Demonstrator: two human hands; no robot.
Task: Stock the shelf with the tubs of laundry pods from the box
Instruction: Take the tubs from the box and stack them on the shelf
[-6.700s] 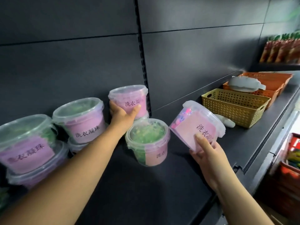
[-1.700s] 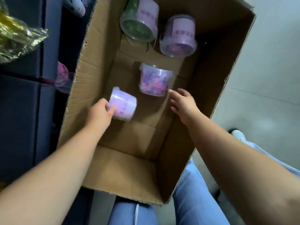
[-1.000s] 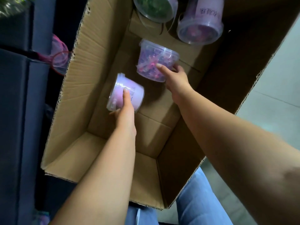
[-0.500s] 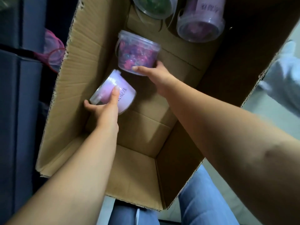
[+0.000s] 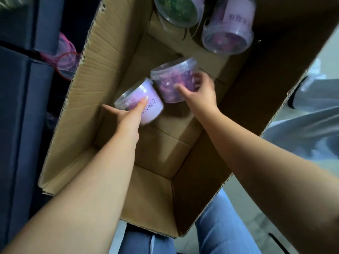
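Head view: we're mid-pick inside the box (image 5: 73,110). Left grip (image 5: 128,116) is wrapped round the lilac tub (image 5: 154,109). Right grip (image 5: 200,94) has its fingers curled on the clear tub of pink pods (image 5: 170,81). Both tubs sit tilted mid-box, rims touching. We reckon four are left to shelve: these two, plus the green tub (image 5: 176,10) and the purple tub (image 5: 229,32) lying at the box's far end. Shelf stock isn't visible, so we can't tell the done count. A pink net (image 5: 66,59) sits outside the box's left wall. The tall box walls crowd the lift-out.
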